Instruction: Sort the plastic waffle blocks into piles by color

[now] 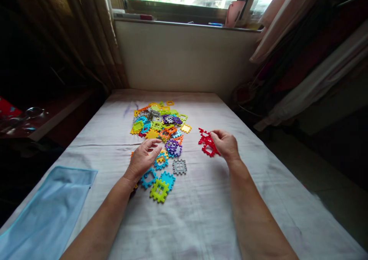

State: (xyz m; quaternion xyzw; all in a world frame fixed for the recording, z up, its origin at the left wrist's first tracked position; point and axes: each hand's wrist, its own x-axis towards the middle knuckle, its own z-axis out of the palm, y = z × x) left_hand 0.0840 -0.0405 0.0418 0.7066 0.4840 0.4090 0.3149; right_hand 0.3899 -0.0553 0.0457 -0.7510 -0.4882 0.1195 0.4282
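Note:
A heap of colourful notched plastic tiles [156,125] lies on the white cloth [198,214]. My left hand [145,154] is over the near left side of the heap, its fingers apart and slightly curled, with nothing held. Close to it are a blue frame tile [148,178], a green tile [159,191] and a grey window tile [179,167]. To the right of the heap, my right hand [225,143] pinches several red tiles [207,142] between thumb and fingers. Purple tiles [173,147] rest between the two hands.
A light blue cloth [51,210] lies at the left of the covered surface. Behind stands a pale wall panel [184,56] below a window sill with a pink cup [234,13]. Curtains hang at the left, and fabrics at the right.

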